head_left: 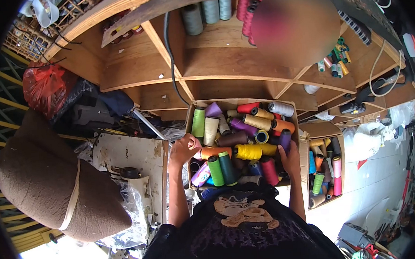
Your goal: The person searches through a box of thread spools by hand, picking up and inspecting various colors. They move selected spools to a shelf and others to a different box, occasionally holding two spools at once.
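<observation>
Cardboard box of thread cones, held up against the chest below wooden shelves. Left hand curled closed over the box's left edge, beside a light green cone. Right hand at the box's right side, fingers bent upward around a purple cone; how firm the hold is, impossible to tell. Yellow cone lying across the middle, between both hands. Second, smaller box of cones just right of the first. Brown padded roll well off to the left.
</observation>
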The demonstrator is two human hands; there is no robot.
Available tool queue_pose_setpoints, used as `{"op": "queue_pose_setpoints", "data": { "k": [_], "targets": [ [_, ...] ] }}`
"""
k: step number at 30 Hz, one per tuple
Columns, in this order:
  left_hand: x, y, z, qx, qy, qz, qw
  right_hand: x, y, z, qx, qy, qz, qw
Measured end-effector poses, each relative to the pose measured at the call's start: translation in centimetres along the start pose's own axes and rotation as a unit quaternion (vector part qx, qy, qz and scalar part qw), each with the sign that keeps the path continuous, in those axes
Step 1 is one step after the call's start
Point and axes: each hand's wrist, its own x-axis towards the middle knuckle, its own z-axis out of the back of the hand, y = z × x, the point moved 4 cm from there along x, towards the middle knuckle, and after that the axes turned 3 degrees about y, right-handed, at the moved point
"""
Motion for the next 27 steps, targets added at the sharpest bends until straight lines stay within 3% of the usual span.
{"op": "queue_pose_setpoints", "data": {
  "k": [2, 8, 17, 27],
  "targets": [
    [0.0, -0.5, -0.3, 0.036, -0.005, 0.005, 0.999, 0.3, -0.5, 0.1, 0.007, -0.023, -0.005, 1.000],
    [-0.1, -1.7, 0.0, 0.085, 0.000, 0.021, 0.996, 0.6, -1.6, -1.0, -0.064, 0.048, -0.029, 0.996],
    [0.0, -2.7, 0.1, 0.076, -0.033, -0.007, 0.996, 1.0, -2.0, -2.8, 0.069, 0.067, -0.022, 0.995],
    [0.9, -2.8, -0.5, 0.032, -0.046, -0.039, 0.998, 0.9, 0.7, -2.5, 0.058, 0.080, 0.012, 0.995]
  ]
}}
